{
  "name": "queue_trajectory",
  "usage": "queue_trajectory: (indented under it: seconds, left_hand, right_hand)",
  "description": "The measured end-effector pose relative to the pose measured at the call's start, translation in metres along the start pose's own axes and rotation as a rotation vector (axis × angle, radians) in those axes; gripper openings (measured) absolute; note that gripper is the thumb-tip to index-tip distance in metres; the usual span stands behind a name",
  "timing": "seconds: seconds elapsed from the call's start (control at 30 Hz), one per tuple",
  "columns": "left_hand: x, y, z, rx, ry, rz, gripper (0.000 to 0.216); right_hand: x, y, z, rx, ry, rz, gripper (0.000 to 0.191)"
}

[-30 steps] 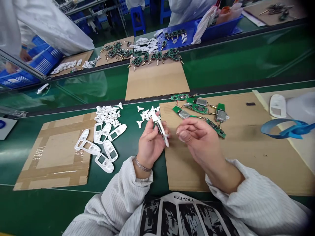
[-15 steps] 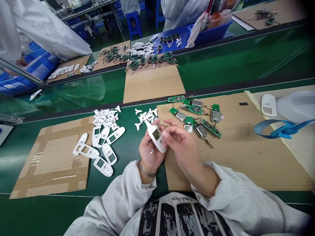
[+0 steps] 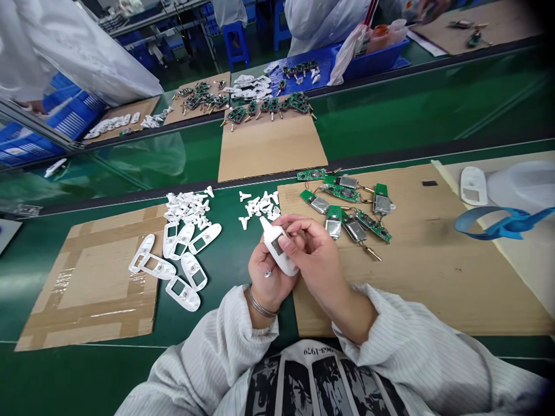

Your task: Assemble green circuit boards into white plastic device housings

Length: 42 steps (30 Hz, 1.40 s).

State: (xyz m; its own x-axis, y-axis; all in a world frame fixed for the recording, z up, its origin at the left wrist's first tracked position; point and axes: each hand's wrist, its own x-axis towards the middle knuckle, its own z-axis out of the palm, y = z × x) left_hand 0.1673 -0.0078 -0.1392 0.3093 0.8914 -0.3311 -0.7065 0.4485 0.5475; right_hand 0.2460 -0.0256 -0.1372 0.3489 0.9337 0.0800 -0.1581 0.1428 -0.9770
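Both my hands hold one white thermometer-shaped housing [image 3: 278, 247] above the green table, its small display window facing up. My left hand [image 3: 265, 273] cradles it from below with fingers curled. My right hand [image 3: 315, 251] presses on it from the right, thumb across the window. A thin metal pin hangs under the housing. Just right of my hands, several green circuit boards [image 3: 347, 208] with metal batteries lie on a cardboard sheet [image 3: 433, 271]. To the left lie white housing shells [image 3: 182, 263] and small white tip pieces [image 3: 187, 207].
A second cardboard sheet [image 3: 99, 283] lies at left, a third [image 3: 271, 144] beyond the belt. A blue strap [image 3: 498, 225] and a white shell [image 3: 470, 185] are at right. Other people in white coats work across the belt, by blue bins [image 3: 373, 55] and more boards [image 3: 269, 104].
The housing turned from edge-on to window-up in my left hand. My right hand came in from the right and closed onto it, and both hands sank slightly toward me.
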Motion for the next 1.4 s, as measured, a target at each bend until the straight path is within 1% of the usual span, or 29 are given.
queue_trajectory:
  seconds: [0.07, 0.1, 0.17, 0.23, 0.3, 0.43, 0.47, 0.53, 0.6, 0.67, 0.8, 0.9, 1.03, 1.1, 1.17, 1.2, 1.27, 1.3, 1.33, 1.4]
  left_hand:
    - [0.0, 0.001, 0.0, -0.009, -0.051, -0.058, 0.018]
    - [0.0, 0.002, 0.0, -0.011, -0.065, -0.082, 0.018]
    - [0.0, 0.002, 0.0, -0.013, -0.055, -0.09, 0.016]
    - [0.0, 0.001, -0.001, -0.009, -0.014, -0.069, 0.014]
    - [0.0, -0.001, -0.002, 0.008, 0.012, -0.043, 0.017]
    - [0.0, -0.002, -0.004, 0.061, 0.01, -0.022, 0.022]
    - [0.001, -0.002, -0.005, 0.064, 0.013, -0.026, 0.021]
    - [0.002, 0.001, -0.007, 0.047, -0.001, -0.088, 0.019]
    - [0.003, 0.004, -0.008, 0.009, -0.047, -0.194, 0.016]
    - [0.004, 0.007, -0.008, -0.037, -0.094, -0.281, 0.016]
    - [0.005, 0.011, -0.004, -0.093, -0.09, -0.288, 0.015]
    - [0.004, 0.01, -0.004, -0.093, -0.076, -0.287, 0.014]
    - [0.003, 0.002, -0.006, -0.048, -0.066, -0.276, 0.016]
    - [0.004, -0.001, -0.007, -0.009, -0.034, -0.232, 0.018]
    - [0.004, -0.001, -0.008, 0.001, -0.027, -0.225, 0.017]
    - [0.004, 0.0, -0.008, -0.009, -0.045, -0.251, 0.016]
    - [0.002, 0.004, -0.008, -0.051, -0.107, -0.355, 0.016]
    - [-0.001, 0.007, -0.008, -0.077, -0.137, -0.414, 0.016]
    - [-0.004, 0.011, -0.007, -0.099, -0.162, -0.471, 0.015]
    - [-0.009, 0.022, -0.005, -0.1, -0.213, -0.556, 0.016]
  right_hand:
    - [0.0, 0.0, -0.002, 0.055, -0.028, 0.086, 0.021]
    - [0.0, -0.001, -0.003, 0.059, -0.042, 0.099, 0.02]
    - [0.0, -0.002, -0.004, 0.024, -0.062, 0.043, 0.018]
    - [0.0, -0.002, -0.003, -0.032, -0.081, -0.044, 0.021]
    - [-0.001, -0.002, -0.002, -0.092, -0.091, -0.067, 0.029]
    - [-0.002, -0.003, -0.001, -0.2, -0.05, -0.007, 0.047]
    - [-0.002, -0.004, -0.002, -0.204, -0.059, 0.01, 0.048]
    - [0.001, -0.005, -0.007, -0.162, -0.112, 0.066, 0.043]
    - [0.005, -0.006, -0.012, -0.083, -0.174, 0.158, 0.036]
    - [0.008, -0.006, -0.017, -0.021, -0.2, 0.218, 0.028]
    - [0.012, -0.006, -0.022, -0.009, -0.205, 0.168, 0.018]
    - [0.012, -0.006, -0.021, -0.078, -0.218, 0.164, 0.022]
    - [0.009, -0.005, -0.017, -0.238, -0.16, 0.078, 0.023]
    - [0.008, -0.003, -0.016, -0.331, -0.123, 0.038, 0.028]
    - [0.008, -0.001, -0.016, -0.35, -0.115, 0.079, 0.038]
    - [0.009, -0.001, -0.017, -0.313, -0.133, 0.131, 0.041]
    - [0.013, -0.004, -0.022, -0.175, -0.216, 0.23, 0.038]
    - [0.015, -0.006, -0.026, -0.111, -0.268, 0.246, 0.036]
    - [0.018, -0.01, -0.03, -0.072, -0.323, 0.237, 0.032]
    - [0.022, -0.017, -0.041, -0.084, -0.408, 0.168, 0.024]
